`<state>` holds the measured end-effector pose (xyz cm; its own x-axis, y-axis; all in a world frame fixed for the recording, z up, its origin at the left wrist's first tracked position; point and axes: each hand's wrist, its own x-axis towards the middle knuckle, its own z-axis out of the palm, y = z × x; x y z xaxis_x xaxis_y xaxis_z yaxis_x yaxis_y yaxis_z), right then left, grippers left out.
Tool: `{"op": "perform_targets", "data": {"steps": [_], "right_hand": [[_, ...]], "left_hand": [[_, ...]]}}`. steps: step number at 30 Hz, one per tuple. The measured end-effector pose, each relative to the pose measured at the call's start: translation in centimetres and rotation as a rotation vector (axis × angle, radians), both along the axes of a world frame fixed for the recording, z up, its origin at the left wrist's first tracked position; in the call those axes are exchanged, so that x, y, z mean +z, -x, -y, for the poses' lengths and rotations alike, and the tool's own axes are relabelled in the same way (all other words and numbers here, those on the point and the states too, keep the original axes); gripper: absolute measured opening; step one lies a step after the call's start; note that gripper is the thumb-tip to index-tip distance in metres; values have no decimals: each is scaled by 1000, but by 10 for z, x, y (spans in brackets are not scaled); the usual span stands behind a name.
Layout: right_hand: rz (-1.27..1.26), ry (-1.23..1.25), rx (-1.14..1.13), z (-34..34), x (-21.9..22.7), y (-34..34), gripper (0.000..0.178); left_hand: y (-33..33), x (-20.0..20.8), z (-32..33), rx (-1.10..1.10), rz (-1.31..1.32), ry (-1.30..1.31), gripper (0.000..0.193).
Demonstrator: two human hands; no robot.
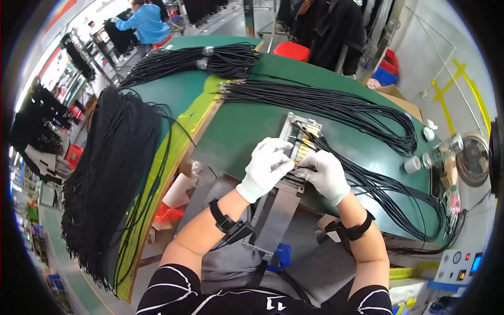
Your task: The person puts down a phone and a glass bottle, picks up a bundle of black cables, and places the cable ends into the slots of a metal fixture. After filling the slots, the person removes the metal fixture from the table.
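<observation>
A metal fixture [288,129] with a row of yellow slots stands at the front edge of the green table. Several black cables [336,152] lie with their ends in it and trail off to the right. At the fixture's near end, my white-gloved left hand [269,167] is closed in a pinch; what lies between its fingertips is too small to make out. Close beside it, my gloved right hand [326,176] pinches a thin black cable [295,168] at the lower slots. A flat metal plate [278,218] extends from the fixture towards me.
A long bundle of black cables [325,102] lies behind the fixture, with a tied bundle [199,63] at the far left. A large cable pile [110,173] covers the left side. A small fan [472,159] and a clear cylinder [441,152] stand at right. A person [144,23] works behind.
</observation>
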<state>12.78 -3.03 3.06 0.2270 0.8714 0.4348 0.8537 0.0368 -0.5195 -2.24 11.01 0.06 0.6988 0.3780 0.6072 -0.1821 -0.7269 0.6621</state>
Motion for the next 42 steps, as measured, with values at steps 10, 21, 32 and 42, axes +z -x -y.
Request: {"op": "perform_targets", "data": {"steps": [10, 21, 32, 42], "right_hand": [[303, -119, -46, 4, -1, 3, 14], [96, 55, -56, 16, -6, -26, 7], [184, 101, -95, 23, -5, -39, 4], [206, 105, -76, 23, -4, -40, 4]], "left_hand": [[0, -11, 2, 90, -84, 219, 11], [5, -14, -17, 304, -161, -97, 12], [2, -17, -19, 292, -167, -68, 13], [-2, -25, -16, 273, -120, -93, 10]]}}
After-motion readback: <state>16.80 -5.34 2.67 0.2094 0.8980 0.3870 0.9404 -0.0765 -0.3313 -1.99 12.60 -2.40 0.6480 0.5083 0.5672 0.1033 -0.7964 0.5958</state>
